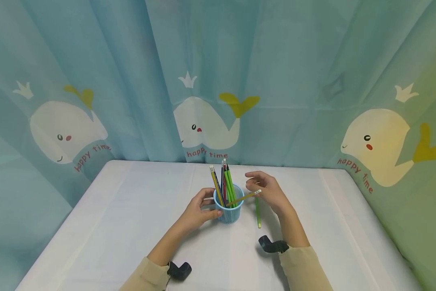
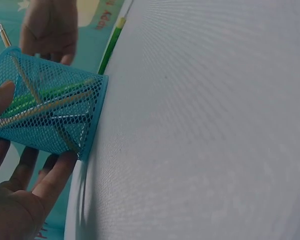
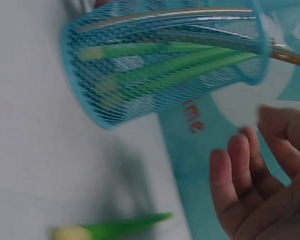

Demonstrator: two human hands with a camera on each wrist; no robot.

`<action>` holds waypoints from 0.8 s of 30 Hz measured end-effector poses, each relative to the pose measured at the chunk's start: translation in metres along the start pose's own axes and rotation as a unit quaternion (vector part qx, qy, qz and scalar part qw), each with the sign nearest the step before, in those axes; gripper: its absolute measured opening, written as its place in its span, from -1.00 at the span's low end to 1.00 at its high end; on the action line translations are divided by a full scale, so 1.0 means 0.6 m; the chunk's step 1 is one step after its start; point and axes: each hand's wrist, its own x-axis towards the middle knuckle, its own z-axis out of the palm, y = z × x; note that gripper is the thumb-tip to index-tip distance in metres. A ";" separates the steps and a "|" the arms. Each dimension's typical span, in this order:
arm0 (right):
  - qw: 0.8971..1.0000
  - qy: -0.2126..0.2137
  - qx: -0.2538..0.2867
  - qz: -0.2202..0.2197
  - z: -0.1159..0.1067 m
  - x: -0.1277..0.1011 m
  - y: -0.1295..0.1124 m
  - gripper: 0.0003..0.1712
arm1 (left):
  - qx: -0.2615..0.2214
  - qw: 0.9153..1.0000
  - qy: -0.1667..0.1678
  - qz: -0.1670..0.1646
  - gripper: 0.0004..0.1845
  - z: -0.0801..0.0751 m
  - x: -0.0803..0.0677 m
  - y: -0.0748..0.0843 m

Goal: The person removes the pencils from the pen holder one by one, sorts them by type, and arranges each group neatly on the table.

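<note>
A light-blue mesh pencil cup (image 1: 230, 216) stands on the table, holding several pencils (image 1: 229, 186) in green, yellow and dark stripes. My left hand (image 1: 195, 211) grips the cup from its left side, thumb on the near face and fingers around the far side. One yellow pencil (image 1: 247, 196) leans far out over the right rim, its eraser end in front of my right hand (image 1: 270, 192). With loosely bent fingers and nothing between them in the right wrist view, that right hand (image 3: 265, 195) hovers beside the cup. Below it, a green pencil (image 1: 258, 214) lies on the table.
A white cloth covers the table (image 1: 130, 226). Behind it and along both sides hangs a blue-green curtain (image 1: 298, 101) printed with white whales. Dark bands (image 1: 272, 245) sit on both wrists, over beige sleeves (image 1: 305, 266).
</note>
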 end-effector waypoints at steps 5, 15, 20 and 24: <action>0.995 -0.093 -0.023 -0.015 -0.024 -0.016 -0.023 -0.67 | 0.003 1.000 -0.001 -0.002 -0.28 -0.001 0.002 0.002; 0.962 -0.243 0.064 -0.108 0.021 -0.033 -0.076 -0.46 | 0.002 1.000 -0.005 0.006 -0.27 -0.003 -0.001 0.001; 0.958 -0.260 0.042 -0.115 0.057 -0.035 -0.089 -0.24 | 0.004 1.000 -0.010 0.008 -0.30 -0.003 -0.001 0.002; 0.969 -0.226 0.021 -0.100 0.078 -0.040 -0.095 -0.23 | -0.003 1.000 -0.008 0.000 -0.34 -0.002 -0.002 0.001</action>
